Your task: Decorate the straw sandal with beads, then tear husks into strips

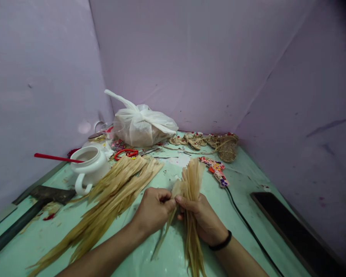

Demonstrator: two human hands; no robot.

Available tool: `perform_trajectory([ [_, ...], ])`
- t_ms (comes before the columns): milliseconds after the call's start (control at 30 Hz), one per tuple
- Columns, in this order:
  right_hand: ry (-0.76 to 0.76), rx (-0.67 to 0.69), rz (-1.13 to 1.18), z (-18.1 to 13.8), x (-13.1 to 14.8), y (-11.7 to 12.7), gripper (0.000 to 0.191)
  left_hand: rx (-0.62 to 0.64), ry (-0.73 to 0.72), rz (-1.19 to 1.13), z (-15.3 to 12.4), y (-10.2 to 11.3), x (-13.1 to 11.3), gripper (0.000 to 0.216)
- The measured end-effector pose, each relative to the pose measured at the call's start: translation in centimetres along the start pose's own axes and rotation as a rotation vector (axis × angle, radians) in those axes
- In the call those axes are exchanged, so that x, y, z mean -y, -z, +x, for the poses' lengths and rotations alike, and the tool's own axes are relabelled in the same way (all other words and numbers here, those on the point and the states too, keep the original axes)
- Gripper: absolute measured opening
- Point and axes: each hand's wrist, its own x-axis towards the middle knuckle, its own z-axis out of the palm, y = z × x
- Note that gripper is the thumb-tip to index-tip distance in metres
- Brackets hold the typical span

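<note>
My right hand (pixel 204 217), with a black band at the wrist, is closed around a bundle of dried husk leaves (pixel 193 179). The bundle's pale pleated ends fan out above the fist, and its narrow tips hang below toward the table edge. Beside it, my left hand (pixel 156 207) pinches a single dried husk strip (pixel 170 221) against the bundle's left side; the strip trails down to the left. Both thumbs nearly meet there. More dried husk leaves (pixel 115 200) lie spread on the table to the left of my left hand.
On the green table (pixel 144 250) stand a white pot (pixel 93 169) with a red stick (pixel 57 157), and a hammer (pixel 50 195). Behind lie red-handled scissors (pixel 127 154), a tied plastic bag (pixel 145 125) and woven pieces (pixel 196 141). A patterned glue gun (pixel 216 169) and black slab (pixel 288 227) lie right.
</note>
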Motion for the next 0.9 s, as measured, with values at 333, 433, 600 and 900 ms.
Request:
perform_trajectory([
  [333,0.028,0.051,-0.135,-0.24,0.12,-0.12,0.033,-0.042,-0.097,0.096,0.32,0.56,-0.20,0.015],
  [433,0.061,0.074,-0.186,-0.18,-0.05,-0.06,0.033,-0.023,-0.086,0.088,0.25,0.65,-0.39,0.015],
  [600,0.108,0.093,-0.249,-0.09,-0.42,0.18,0.036,-0.022,-0.122,0.115,0.02,0.41,0.04,0.018],
  [900,0.059,0.177,-0.010,-0.31,0.32,0.09,0.031,0.100,0.107,-0.424,0.93,0.68,-0.28,0.023],
])
